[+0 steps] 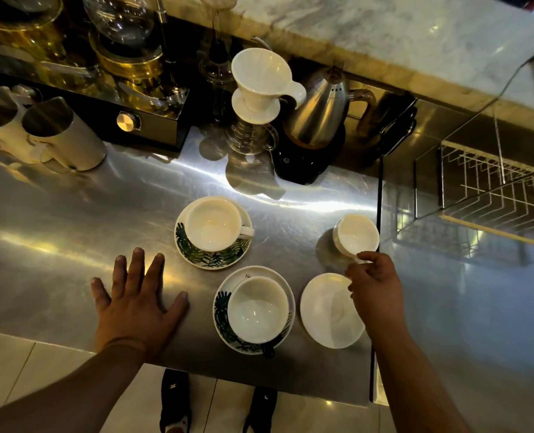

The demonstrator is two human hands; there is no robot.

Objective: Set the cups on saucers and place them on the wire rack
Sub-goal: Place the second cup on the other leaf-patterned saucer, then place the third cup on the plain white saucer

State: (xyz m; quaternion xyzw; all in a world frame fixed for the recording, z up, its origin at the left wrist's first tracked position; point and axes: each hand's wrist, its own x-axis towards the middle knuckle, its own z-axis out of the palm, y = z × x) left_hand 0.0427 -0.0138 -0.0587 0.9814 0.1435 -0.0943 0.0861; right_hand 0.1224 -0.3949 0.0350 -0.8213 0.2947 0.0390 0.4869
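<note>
Item 1. Small cup (356, 235), white, at 3 o'clock of the desk (72, 229), tilted. Its handle was pinched by the right hand (375, 285), fingers curled; whether the cup touched the desk could not be told.
Item 2. Plain saucer (328, 314), white, bare, at 6 o'clock of the small cup, partly under the right hand.
Item 3. Near cup (256, 307) seated on the leaf-patterned near saucer (222, 304), just at 9 o'clock of the plain saucer.
Item 4. Far cup (212, 226) seated on the leaf-patterned far saucer (209, 260), at 11 o'clock of the near set.
Item 5. Left hand (137, 295), flat on the desk at 9 o'clock of the near set, fingers spread, holding nothing.
Item 6. Wire rack (503, 189), at 2 o'clock, well apart from the cups.
</note>
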